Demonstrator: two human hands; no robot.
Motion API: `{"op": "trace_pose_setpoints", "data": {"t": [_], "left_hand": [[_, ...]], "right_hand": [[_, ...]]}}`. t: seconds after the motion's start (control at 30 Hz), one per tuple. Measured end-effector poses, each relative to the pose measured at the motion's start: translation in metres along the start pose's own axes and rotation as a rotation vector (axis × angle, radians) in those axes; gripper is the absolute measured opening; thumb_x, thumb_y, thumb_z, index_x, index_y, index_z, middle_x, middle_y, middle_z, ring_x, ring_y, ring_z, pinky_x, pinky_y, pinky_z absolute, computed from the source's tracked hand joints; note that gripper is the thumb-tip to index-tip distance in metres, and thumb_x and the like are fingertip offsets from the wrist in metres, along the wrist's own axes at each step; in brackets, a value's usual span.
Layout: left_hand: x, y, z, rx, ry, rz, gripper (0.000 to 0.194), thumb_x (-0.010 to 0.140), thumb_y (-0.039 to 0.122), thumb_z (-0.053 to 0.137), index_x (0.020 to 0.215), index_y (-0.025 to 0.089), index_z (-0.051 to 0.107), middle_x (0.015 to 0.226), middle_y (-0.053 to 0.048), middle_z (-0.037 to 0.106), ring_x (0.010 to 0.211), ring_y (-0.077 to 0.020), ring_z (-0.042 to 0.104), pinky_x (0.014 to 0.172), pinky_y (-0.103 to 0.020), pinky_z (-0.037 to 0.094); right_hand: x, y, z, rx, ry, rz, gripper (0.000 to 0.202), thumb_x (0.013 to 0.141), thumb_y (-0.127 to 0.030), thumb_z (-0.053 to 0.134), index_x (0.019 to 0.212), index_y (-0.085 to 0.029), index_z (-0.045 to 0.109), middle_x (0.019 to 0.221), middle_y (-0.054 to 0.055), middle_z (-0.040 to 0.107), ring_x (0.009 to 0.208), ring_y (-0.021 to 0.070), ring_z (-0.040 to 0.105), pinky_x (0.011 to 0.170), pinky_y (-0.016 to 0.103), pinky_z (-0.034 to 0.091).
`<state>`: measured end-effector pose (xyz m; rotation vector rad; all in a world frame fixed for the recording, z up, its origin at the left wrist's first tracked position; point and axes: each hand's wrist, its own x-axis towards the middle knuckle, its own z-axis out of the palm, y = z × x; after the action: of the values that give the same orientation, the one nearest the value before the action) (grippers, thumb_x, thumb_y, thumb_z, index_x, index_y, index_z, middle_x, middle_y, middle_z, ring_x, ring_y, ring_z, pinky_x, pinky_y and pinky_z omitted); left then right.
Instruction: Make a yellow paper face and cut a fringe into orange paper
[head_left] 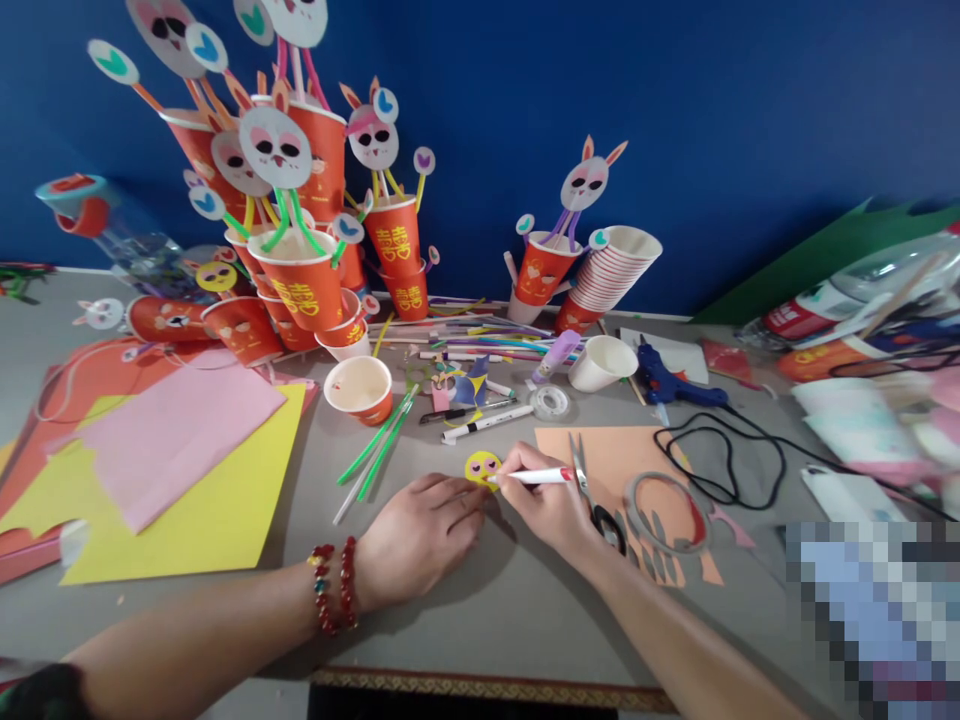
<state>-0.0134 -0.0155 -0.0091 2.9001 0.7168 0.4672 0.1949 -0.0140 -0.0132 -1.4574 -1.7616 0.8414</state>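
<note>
A small round yellow face [481, 466] with pink eye patches lies flat on the grey table. My right hand [541, 496] is closed around a white marker with a red end [546, 476], its tip at the lower part of the face. My left hand [424, 535] lies palm down at the face's lower left edge, fingers stretched toward it. Black-handled scissors [604, 520] rest on peach paper [626, 447] beside my right hand. Above the face are a black-and-white marker [487, 424] and a tape roll [551, 402].
Red cups with rabbit faces [300, 280] stand at the back left. Yellow paper [202, 520] lies at left, green straws [379, 455] near an upright cup [358, 390]. A blue glue gun [671, 375] with a looping black cord [720, 425] is at right.
</note>
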Motion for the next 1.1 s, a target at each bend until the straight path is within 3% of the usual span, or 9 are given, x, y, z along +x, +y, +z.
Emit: {"op": "trace_pose_setpoints", "data": {"t": [1.1], "left_hand": [[-0.0003, -0.0002, 0.0007, 0.003, -0.008, -0.003, 0.022, 0.098, 0.023, 0.045, 0.109, 0.015, 0.063, 0.129, -0.008, 0.063, 0.12, -0.0209, 0.055, 0.097, -0.037, 0.046]], "right_hand": [[0.0017, -0.0013, -0.001, 0.02, 0.02, 0.002, 0.019, 0.086, -0.022, 0.052, 0.067, -0.02, 0.051, 0.056, -0.005, 0.048, 0.052, 0.011, 0.044, 0.049, 0.021, 0.032]]}}
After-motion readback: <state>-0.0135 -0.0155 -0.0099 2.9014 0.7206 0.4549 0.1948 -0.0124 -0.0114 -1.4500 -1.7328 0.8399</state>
